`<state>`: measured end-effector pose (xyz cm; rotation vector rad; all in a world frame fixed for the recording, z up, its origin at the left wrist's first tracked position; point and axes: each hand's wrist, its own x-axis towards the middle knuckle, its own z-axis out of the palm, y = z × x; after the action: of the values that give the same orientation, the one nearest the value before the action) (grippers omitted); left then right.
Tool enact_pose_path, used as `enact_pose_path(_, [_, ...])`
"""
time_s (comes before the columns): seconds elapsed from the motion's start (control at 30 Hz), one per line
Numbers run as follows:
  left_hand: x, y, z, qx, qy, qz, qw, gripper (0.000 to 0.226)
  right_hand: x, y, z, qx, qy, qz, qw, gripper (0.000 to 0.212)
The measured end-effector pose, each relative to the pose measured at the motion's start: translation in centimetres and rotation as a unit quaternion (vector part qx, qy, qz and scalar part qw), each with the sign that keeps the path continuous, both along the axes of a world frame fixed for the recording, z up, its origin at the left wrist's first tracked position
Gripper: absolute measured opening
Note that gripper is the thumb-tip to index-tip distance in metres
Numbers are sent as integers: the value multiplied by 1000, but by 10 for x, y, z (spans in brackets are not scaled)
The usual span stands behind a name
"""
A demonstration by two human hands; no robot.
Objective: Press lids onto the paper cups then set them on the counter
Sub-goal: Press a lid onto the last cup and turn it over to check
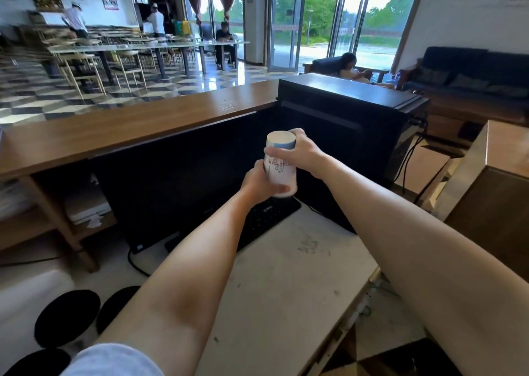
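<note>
Nearest you, well below and left of your fingers, flat black discs (pixel 67 317), likely the lids, lie on the white worktop (pixel 286 289). Further out, your left hand (pixel 257 179) curls round the lower end of the paper cup (pixel 279 172), and your right hand (pixel 300 152) grips its upper end. The cup hangs tilted in the air between both sets of fingers, above the keyboard (pixel 266 218). Expect it to be light, thin-walled and easily crushed, so hold the wall gently and press only at the rim. Beyond your fingertips runs the wooden counter (pixel 128 129).
</note>
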<state>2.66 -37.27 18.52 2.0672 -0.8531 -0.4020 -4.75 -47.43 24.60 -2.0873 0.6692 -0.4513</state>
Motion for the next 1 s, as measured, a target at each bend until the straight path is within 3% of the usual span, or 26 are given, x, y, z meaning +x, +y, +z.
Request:
enact_pose_path(0.2, [-1, 2, 7, 19, -27, 0, 999, 73, 7, 12, 14, -178, 136, -71, 972, 76])
enact_pose_path(0.3, [-4, 7, 7, 0, -1, -3, 1000, 76, 7, 12, 17, -167, 157, -104, 968, 69])
enact_pose_path(0.4, [-19, 13, 2, -91, 32, 48, 994, 66, 4, 8, 16, -129, 134, -136, 973, 64])
enact_pose_path(0.43, [-27, 16, -1, -126, 68, 89, 986, 57, 3, 6, 15, -121, 125, -142, 975, 63])
enact_pose_path(0.47, [-34, 18, -5, -167, 156, 125, 965, 49, 2, 5, 15, -115, 115, -141, 977, 63])
enact_pose_path(0.5, [-40, 18, -6, -213, 310, 141, 916, 45, 1, 4, 15, -108, 106, -135, 979, 63])
enact_pose_path(0.53, [-43, 18, -5, -260, 490, 125, 823, 48, 0, 4, 16, -99, 95, -124, 983, 63])
enact_pose_path(0.57, [-42, 19, -6, -305, 630, 92, 708, 55, -1, 4, 16, -80, 80, -112, 987, 64])
enact_pose_path(0.6, [-37, 19, -6, -350, 709, 69, 609, 64, -3, 5, 15, -53, 59, -99, 992, 64])
enact_pose_path(0.63, [-30, 18, -4, -382, 739, 58, 552, 73, -7, 5, 12, -28, 35, -88, 995, 64])
enact_pose_path(0.67, [-24, 18, 0, -402, 749, 53, 524, 79, -13, 5, 9, -15, 9, -80, 997, 64])
enact_pose_path(0.73, [-15, 18, 7, -424, 741, 50, 519, 81, -29, 5, -1, -11, -24, -54, 998, 64])
enact_pose_path(0.9, [-12, 12, 20, -423, 631, 68, 647, 68, -59, -6, -28, 29, -38, 60, 997, 66])
enact_pose_path(1.0, [-16, 17, 28, -416, 558, 42, 717, 49, -67, -13, -21, 68, 11, 118, 991, 59])
